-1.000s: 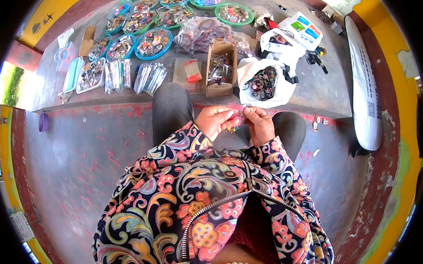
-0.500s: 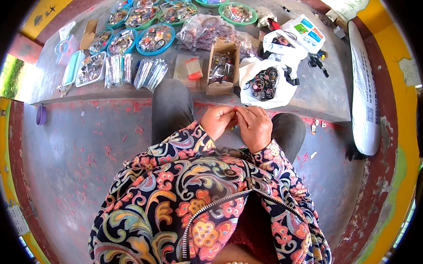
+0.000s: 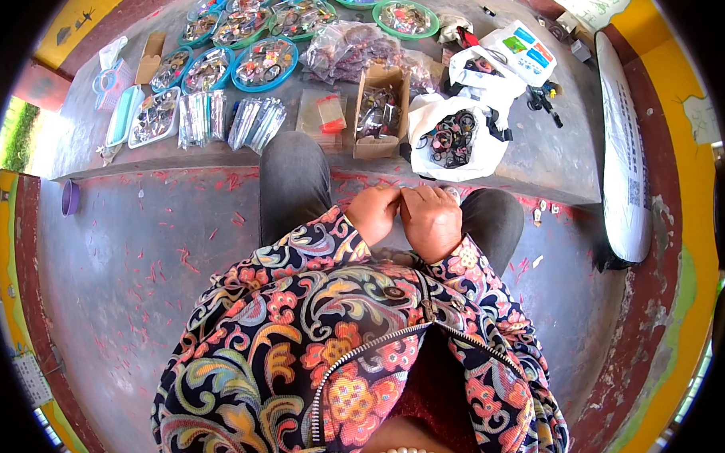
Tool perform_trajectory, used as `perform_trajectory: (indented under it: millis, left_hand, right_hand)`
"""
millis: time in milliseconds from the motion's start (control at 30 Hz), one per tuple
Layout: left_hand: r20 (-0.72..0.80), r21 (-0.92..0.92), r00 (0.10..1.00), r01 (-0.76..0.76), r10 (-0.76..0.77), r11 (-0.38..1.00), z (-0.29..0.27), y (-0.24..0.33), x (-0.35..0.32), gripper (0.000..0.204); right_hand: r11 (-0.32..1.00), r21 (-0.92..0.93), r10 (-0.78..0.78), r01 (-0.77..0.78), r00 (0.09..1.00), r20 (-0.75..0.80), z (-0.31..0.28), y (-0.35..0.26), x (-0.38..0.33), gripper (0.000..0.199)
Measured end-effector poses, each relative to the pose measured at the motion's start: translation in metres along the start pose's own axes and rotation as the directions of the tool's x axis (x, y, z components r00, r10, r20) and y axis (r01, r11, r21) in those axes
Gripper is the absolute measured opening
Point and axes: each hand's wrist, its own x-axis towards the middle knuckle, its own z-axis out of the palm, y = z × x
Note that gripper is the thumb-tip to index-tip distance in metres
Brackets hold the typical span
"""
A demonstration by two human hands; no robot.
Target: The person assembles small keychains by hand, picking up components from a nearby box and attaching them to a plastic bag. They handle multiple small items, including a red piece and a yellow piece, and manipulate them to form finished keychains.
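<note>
My left hand [image 3: 374, 214] and my right hand [image 3: 433, 222] meet between my knees, fingertips pinched close together. Whatever they hold is hidden behind the fingers and too small to name. Just beyond them, on the raised ledge, sits a white plastic bag [image 3: 494, 159] with its mouth spread, full of dark hair ties [image 3: 453, 139]. Left of that bag stands an open cardboard box [image 3: 372, 150] with small clear packets inside. Beside the box lies a stack of clear plastic sleeves [image 3: 311, 116] with a red-edged piece on top.
Round baskets [image 3: 265, 88] of packaged trinkets crowd the far left of the ledge [image 3: 216, 158]. Nearer are bundles of slim packets [image 3: 257, 125] and a white tray [image 3: 153, 141]. A long white sack [image 3: 625, 153] leans at the right. A purple bucket [image 3: 71, 197] stands on the floor.
Both hands stay together between the knees. The right hand has shifted slightly left and turned its back more upward; the small coloured bit seen below the fingers earlier no longer shows.
</note>
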Motion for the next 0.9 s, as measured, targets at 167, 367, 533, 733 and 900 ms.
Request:
perform_trajectory:
  millis: [167,367,533,733,900]
  left_hand:
    - [-0.021,0.022,0.998,-0.058,0.058,0.998,0.006,-0.009,-0.001,0.015]
    - [-0.022,-0.028,0.999,-0.042,0.041,0.999,0.006,-0.009,-0.003,0.016]
    - [-0.005,-0.032,1.0,-0.012,0.012,0.999,0.001,-0.004,-0.001,0.017]
    - [-0.025,0.03,0.998,-0.061,0.061,0.998,0.007,-0.014,-0.002,0.018]
    - [-0.017,0.013,0.999,-0.048,0.048,0.999,0.007,-0.012,-0.003,0.017]
  right_hand:
    - [1.0,0.015,-0.004,0.004,1.0,-0.015,0.007,0.005,-0.004,0.007]
    - [0.966,0.223,0.151,-0.133,0.987,-0.063,0.008,0.007,-0.004,0.01]
    - [0.898,0.36,0.267,-0.254,0.964,0.014,0.009,0.007,-0.006,0.011]
    - [0.978,0.185,0.106,-0.1,0.994,-0.023,0.009,0.005,-0.004,0.008]
    - [0.978,0.188,0.107,-0.094,0.992,-0.061,0.012,0.008,-0.006,0.009]
